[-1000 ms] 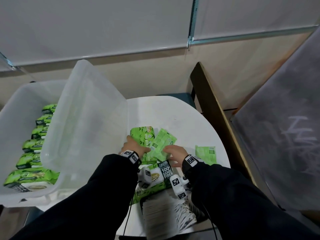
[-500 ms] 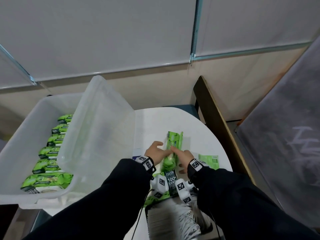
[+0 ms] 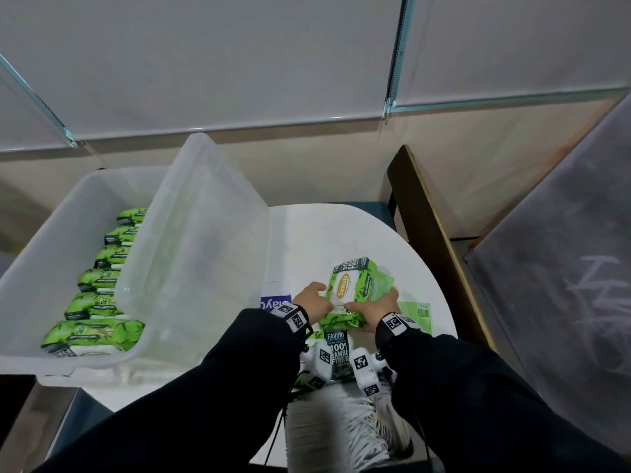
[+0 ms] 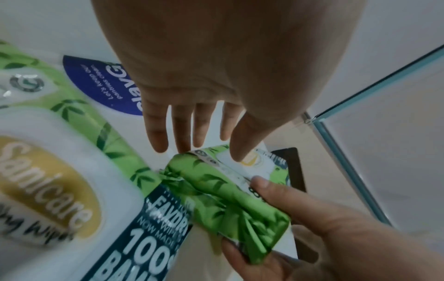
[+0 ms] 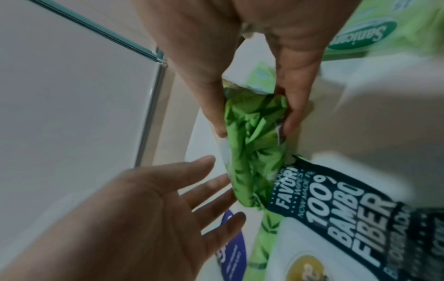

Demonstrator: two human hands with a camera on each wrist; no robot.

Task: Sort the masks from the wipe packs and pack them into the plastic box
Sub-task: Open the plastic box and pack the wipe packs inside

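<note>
The right hand grips a green wipe pack at its near crimped end, thumb on top and fingers curled under the wrapper. The pack is lifted and tilted, its white "Sanicare" label facing up, above the round white table. The left hand is at the pack's left side with fingers straight and slightly spread; the thumb tip lies on the label face, and the palm holds nothing.

Reference landmark: the held wipe pack. Directly below it, nearer the person, a second wipe pack lies flat on the table, its dark panel reading "100% BAMBOO FIBER". Just right of the held pack lies a thin pale-green sachet flat on the table; whether it is a mask cannot be told. Left of it, a blue-purple printed label lies on the table, partly under the left wrist.

Well to the left of the held pack stands the clear plastic box, lid raised and leaning towards the table. Inside it a row of green wipe packs runs along the box's right wall, one behind another, with one larger pack at the near end.

Both forearms wear dark sleeves with marker-tagged wrist bands.
</note>
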